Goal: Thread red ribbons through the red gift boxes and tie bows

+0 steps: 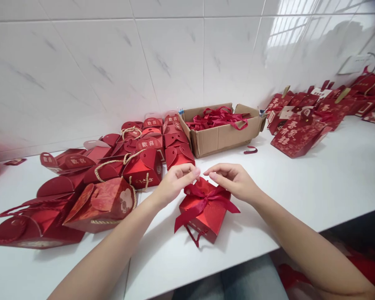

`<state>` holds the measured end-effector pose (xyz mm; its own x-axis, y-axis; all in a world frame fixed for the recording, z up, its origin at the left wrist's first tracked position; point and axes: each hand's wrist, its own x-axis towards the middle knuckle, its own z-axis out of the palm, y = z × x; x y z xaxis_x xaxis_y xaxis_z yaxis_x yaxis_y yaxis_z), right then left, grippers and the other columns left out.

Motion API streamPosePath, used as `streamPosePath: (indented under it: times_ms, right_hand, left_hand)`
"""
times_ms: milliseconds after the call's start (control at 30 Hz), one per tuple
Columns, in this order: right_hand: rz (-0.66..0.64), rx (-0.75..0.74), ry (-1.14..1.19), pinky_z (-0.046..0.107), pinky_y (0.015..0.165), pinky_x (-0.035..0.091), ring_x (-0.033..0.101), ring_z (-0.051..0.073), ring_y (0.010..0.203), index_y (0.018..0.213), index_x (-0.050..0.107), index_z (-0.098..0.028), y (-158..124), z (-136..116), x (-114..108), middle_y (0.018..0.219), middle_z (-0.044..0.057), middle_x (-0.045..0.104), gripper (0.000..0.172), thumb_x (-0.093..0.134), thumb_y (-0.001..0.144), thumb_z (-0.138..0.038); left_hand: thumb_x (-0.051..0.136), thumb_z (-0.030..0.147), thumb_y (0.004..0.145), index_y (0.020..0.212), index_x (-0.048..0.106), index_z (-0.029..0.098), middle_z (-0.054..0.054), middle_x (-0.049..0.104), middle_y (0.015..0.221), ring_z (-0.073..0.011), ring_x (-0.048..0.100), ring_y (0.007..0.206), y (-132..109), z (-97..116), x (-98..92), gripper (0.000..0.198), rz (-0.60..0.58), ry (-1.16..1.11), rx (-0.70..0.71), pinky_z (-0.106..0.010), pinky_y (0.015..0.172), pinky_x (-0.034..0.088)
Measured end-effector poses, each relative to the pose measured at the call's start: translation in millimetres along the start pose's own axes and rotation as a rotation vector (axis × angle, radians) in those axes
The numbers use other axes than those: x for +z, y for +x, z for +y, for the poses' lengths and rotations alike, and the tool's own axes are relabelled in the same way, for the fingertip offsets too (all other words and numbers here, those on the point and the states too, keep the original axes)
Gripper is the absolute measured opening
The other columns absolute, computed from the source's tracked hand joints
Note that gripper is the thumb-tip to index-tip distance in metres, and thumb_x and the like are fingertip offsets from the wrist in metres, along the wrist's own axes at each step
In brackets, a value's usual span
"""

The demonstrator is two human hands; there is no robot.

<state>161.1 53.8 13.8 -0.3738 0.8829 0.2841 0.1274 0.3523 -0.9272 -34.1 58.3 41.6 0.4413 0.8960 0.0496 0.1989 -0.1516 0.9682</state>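
Observation:
A small red gift box lies on the white counter in front of me, with a red ribbon bow tied across its top. My left hand hovers over the box's left side with fingers curled and pinched at the bow's upper loop. My right hand mirrors it on the right, fingertips pinched close to the ribbon. The two hands nearly meet above the box's far corner. Whether each pinch actually grips ribbon is hard to make out.
A heap of red gift boxes and bags with rope handles covers the counter's left. An open cardboard carton holds loose red ribbons. More red bags line the right wall. A stray ribbon piece lies near the carton.

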Motion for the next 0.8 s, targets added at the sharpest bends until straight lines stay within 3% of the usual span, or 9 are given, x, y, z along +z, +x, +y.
streamPosePath:
  times_ms: [133, 267, 367, 467, 567, 667, 800]
  right_hand:
    - [0.026, -0.016, 0.017, 0.02, 0.044, 0.032, 0.037, 0.006, 0.05, 0.092, 0.067, -0.015, 0, -2, -1, 0.061, -0.002, 0.052, 0.029, 0.056, 0.084, -0.04]
    - [0.044, -0.039, 0.026, 0.02, 0.046, 0.034, 0.039, 0.007, 0.05, 0.096, 0.066, -0.016, -1, 0, -2, 0.058, -0.003, 0.048, 0.028, 0.056, 0.084, -0.039]
    - [0.07, -0.047, 0.029, 0.022, 0.05, 0.039, 0.046, 0.008, 0.053, 0.095, 0.066, -0.017, -1, 3, -2, 0.058, -0.003, 0.05, 0.026, 0.056, 0.084, -0.039]
    - [0.117, -0.13, -0.021, 0.025, 0.062, 0.046, 0.057, 0.012, 0.068, 0.097, 0.065, -0.018, 0, 6, 0, 0.08, 0.003, 0.061, 0.022, 0.055, 0.085, -0.035]
    - [0.251, -0.211, -0.174, 0.025, 0.065, 0.046, 0.057, 0.012, 0.076, 0.101, 0.063, -0.02, 3, 9, 0, 0.104, 0.007, 0.059, 0.022, 0.057, 0.084, -0.033]
    - [0.298, -0.103, -0.301, 0.024, 0.057, 0.042, 0.053, 0.011, 0.065, 0.083, 0.06, -0.018, 6, 10, -2, 0.083, 0.004, 0.06, 0.024, 0.053, 0.085, -0.041]
    - [0.086, 0.1, -0.392, 0.025, 0.054, 0.036, 0.047, 0.011, 0.058, 0.066, 0.052, -0.017, 7, 10, -5, 0.065, 0.0, 0.057, 0.042, 0.044, 0.087, -0.053]
  left_hand:
    - [0.058, 0.045, 0.079, 0.074, 0.062, 0.015, -0.001, 0.057, 0.068, -0.0114, 0.05, 0.062, -6, 9, 2.8, 0.031, -0.029, 0.238, 0.034, -0.024, 0.058, 0.039]
    - [0.065, 0.044, 0.074, 0.075, 0.066, 0.019, 0.0, 0.066, 0.075, -0.0138, 0.056, 0.069, -13, 15, 11.1, 0.025, -0.056, 0.551, 0.068, -0.025, 0.065, 0.042]
    - [0.064, 0.044, 0.075, 0.073, 0.067, 0.021, 0.001, 0.068, 0.074, -0.0142, 0.059, 0.068, -16, 16, 14.1, 0.024, -0.047, 0.606, 0.056, -0.025, 0.065, 0.043]
    - [0.063, 0.041, 0.077, 0.073, 0.067, 0.021, 0.001, 0.07, 0.074, -0.0142, 0.061, 0.068, -14, 14, 9.7, 0.021, 0.015, 0.616, 0.058, -0.025, 0.067, 0.044]
    - [0.063, 0.04, 0.076, 0.073, 0.068, 0.021, 0.0, 0.07, 0.077, -0.016, 0.062, 0.07, -9, 10, 1.5, 0.02, 0.161, 0.712, 0.065, -0.026, 0.066, 0.044]
    - [0.063, 0.043, 0.075, 0.074, 0.068, 0.022, 0.0, 0.071, 0.077, -0.0174, 0.062, 0.069, -6, 4, -3.4, 0.021, 0.276, 0.785, 0.052, -0.027, 0.064, 0.043]
    - [0.061, 0.047, 0.076, 0.072, 0.066, 0.021, 0.001, 0.066, 0.063, -0.0148, 0.057, 0.057, -4, -1, -1.7, 0.026, 0.306, 0.754, 0.009, -0.025, 0.055, 0.04]
